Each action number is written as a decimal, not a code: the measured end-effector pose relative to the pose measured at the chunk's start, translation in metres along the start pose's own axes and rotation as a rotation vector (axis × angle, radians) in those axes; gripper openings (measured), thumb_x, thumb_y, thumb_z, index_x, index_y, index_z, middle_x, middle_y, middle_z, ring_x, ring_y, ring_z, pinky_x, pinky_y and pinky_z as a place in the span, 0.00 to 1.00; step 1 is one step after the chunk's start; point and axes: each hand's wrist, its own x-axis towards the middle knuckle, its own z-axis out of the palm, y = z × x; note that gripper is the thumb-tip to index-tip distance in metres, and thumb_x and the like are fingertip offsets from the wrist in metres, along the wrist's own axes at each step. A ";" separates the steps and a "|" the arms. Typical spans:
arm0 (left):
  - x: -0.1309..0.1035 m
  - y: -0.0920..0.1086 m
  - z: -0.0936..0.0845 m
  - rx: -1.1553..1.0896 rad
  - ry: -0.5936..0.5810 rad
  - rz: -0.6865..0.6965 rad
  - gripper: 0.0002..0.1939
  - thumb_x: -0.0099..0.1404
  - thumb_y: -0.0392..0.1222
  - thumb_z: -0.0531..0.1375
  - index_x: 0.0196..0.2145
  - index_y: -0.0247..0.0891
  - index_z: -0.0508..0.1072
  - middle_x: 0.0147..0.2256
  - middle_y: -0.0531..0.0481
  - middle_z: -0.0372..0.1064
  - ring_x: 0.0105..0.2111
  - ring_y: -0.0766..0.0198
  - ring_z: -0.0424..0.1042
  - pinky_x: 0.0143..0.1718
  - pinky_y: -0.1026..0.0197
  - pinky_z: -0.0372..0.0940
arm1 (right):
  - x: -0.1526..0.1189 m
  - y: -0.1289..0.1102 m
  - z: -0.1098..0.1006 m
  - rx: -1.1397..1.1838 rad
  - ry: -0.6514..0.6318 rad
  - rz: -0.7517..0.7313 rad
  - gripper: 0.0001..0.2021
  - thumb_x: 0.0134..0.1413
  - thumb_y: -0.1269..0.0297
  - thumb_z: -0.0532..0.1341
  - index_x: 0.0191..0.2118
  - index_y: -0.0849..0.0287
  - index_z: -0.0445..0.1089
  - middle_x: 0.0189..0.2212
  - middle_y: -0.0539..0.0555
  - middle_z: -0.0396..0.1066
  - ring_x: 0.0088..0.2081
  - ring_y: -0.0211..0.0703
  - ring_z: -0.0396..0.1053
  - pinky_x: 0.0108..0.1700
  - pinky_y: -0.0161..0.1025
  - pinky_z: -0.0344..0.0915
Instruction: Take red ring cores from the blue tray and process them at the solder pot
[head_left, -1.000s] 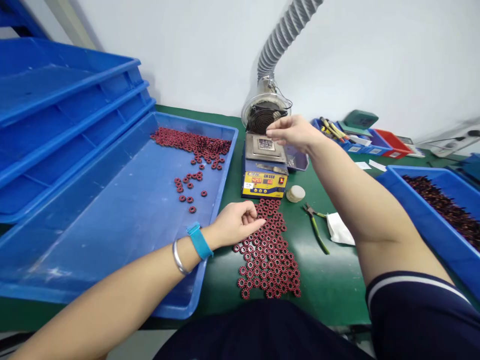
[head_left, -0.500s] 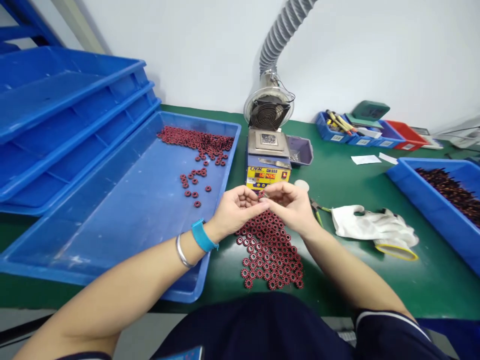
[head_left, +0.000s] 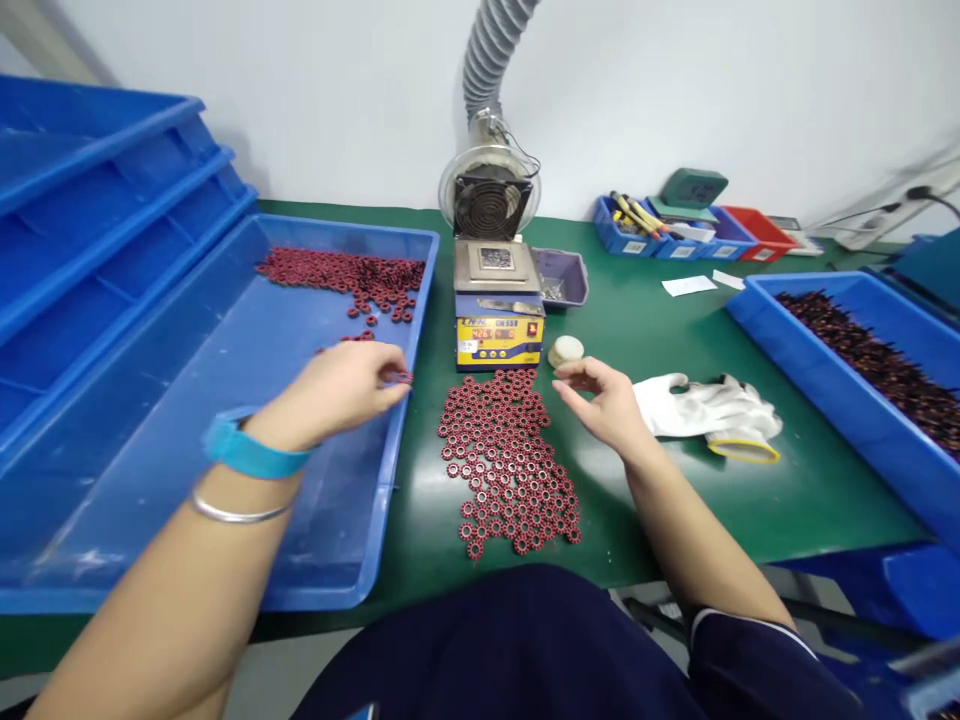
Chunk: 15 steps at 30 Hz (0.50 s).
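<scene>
My left hand (head_left: 345,392) is above the right side of the large blue tray (head_left: 225,390), thumb and fingers pinched. A bit of dark red shows at its fingertips, apparently a small red toothed ring, mostly hidden. Under and behind that hand lie more red toothed rings (head_left: 337,270), heaped at the tray's far end. My right hand (head_left: 604,405) hovers over the green table, thumb and fingers apart with nothing visible between them. It is beside a round whitish pad (head_left: 565,350). Between my hands, a spread of red toothed rings (head_left: 510,460) lies flat on the table.
Behind the rings stands a yellow and blue solder pot (head_left: 499,330) with a fan and duct (head_left: 491,200). White gloves (head_left: 705,410) lie right of my right hand. A blue bin of dark copper-coloured parts (head_left: 817,400) is at far right, stacked blue trays (head_left: 112,200) at far left.
My hands were together over the near side of the solder pot, fingering a ring. They have parted: the left moved left over the tray, the right slightly right. The view has shifted right.
</scene>
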 end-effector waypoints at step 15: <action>0.008 -0.070 0.021 -0.111 -0.200 -0.129 0.12 0.40 0.29 0.67 0.10 0.39 0.68 0.09 0.57 0.61 0.08 0.72 0.56 0.13 0.66 0.46 | -0.024 0.043 0.007 -0.122 -0.266 0.066 0.07 0.45 0.63 0.68 0.32 0.58 0.75 0.31 0.54 0.73 0.34 0.41 0.70 0.40 0.42 0.69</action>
